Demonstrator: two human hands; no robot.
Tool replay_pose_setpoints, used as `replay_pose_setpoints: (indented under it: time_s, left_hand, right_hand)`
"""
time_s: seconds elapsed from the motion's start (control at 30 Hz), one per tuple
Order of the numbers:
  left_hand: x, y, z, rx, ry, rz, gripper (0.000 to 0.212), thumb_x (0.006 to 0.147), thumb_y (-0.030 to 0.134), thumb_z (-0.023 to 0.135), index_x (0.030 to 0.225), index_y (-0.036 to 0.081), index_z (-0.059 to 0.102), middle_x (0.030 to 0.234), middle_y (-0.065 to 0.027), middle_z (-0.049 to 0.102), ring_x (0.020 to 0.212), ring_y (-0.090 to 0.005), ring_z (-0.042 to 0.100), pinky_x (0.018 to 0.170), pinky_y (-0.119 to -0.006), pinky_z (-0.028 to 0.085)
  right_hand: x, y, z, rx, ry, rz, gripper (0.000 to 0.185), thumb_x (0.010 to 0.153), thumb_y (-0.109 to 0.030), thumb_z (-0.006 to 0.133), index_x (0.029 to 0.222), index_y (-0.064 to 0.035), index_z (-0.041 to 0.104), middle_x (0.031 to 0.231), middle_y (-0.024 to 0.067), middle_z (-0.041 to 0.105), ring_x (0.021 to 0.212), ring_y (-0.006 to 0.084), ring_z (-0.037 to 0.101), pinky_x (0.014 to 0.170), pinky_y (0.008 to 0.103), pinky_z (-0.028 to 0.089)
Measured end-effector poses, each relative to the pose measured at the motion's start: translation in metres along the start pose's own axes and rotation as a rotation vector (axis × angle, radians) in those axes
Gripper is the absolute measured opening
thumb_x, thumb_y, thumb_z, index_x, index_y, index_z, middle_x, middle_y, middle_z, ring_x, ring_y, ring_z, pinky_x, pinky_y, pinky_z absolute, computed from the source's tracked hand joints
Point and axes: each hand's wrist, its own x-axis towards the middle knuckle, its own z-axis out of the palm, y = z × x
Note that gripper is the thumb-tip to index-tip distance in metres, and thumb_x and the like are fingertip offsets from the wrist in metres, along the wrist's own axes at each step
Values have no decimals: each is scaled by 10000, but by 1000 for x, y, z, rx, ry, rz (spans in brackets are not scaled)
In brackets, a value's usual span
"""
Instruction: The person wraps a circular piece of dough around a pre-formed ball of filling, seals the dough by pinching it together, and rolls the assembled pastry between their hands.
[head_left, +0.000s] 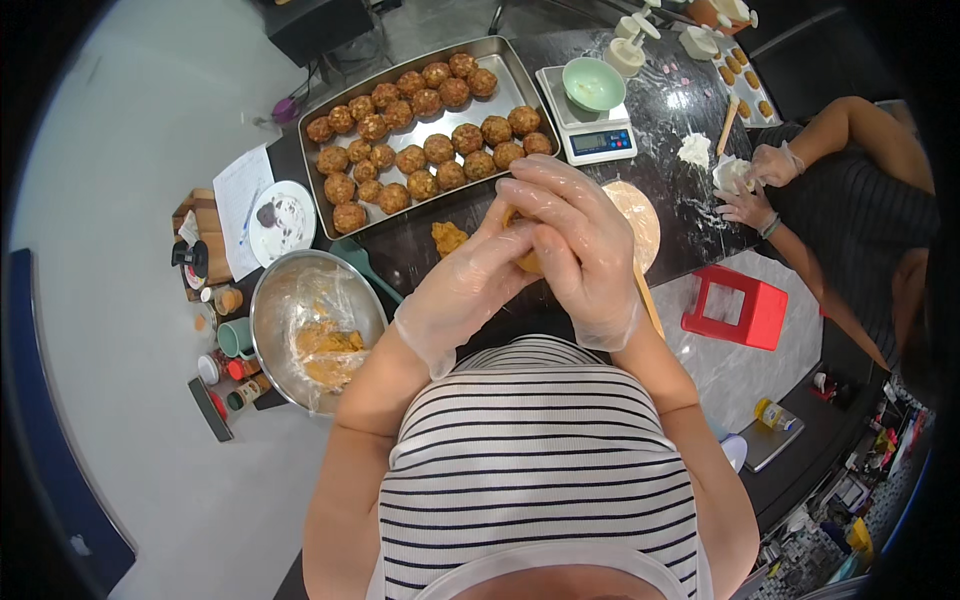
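Both my hands wear clear plastic gloves and are cupped together over the dark table. Between them sits a piece of yellow-brown dough (529, 262), mostly covered by the fingers. My left hand (480, 270) supports it from the left, and my right hand (574, 240) closes over it from above and the right. Another lump of the same dough (448, 238) lies on the table just left of my hands. Beyond them stands a metal baking tray (420, 139) with rows of round brown filling balls (438, 148). A steel bowl (259, 315) at the left holds more dough (330, 352) under plastic film.
Right of the tray stands a digital scale (596, 146) carrying a green bowl (594, 84). A round wooden board (637, 217) lies beside my right hand. A co-worker's gloved hands (750, 187) handle white dough at the right. A red stool (757, 307) stands on the floor.
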Motion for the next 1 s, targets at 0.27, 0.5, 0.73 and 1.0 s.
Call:
replay_pose_setpoints:
  time_s: [0.27,0.5,0.73,1.0]
  left_hand:
    - [1,0,2,-105,-85,42,581,998,269,454,1496,68,231,1433,-104,383,1345,-205,387,1101,-363,340]
    - [6,9,-4,175,-66,-102,569,919,190,550,1414,7,339,1332,-112,454,1223,-177,480,1007,-302,420]
    - [7,-2,-1,144,6,-29,552,953,131,498,1461,62,295,1355,-94,431,1262,-185,449,1025,-319,411]
    - [13,9,-3,43,-92,-75,612,960,195,520,1489,67,240,1380,-106,413,1278,-205,445,1065,-341,379]
  right_hand:
    - [-2,-24,-2,95,188,235,614,649,-209,856,1182,-39,603,1226,160,602,1158,334,572,993,409,451]
    - [13,-14,-25,246,-206,139,571,682,-337,808,1127,-16,649,1120,113,667,1115,310,597,1027,442,415]
    - [8,2,-18,5,-177,-96,659,712,-358,784,1250,-26,598,1279,162,591,1211,357,539,1066,436,381]
    - [-4,-11,-15,174,22,303,727,642,-177,855,1281,-26,543,1293,130,568,1151,260,571,979,356,445]
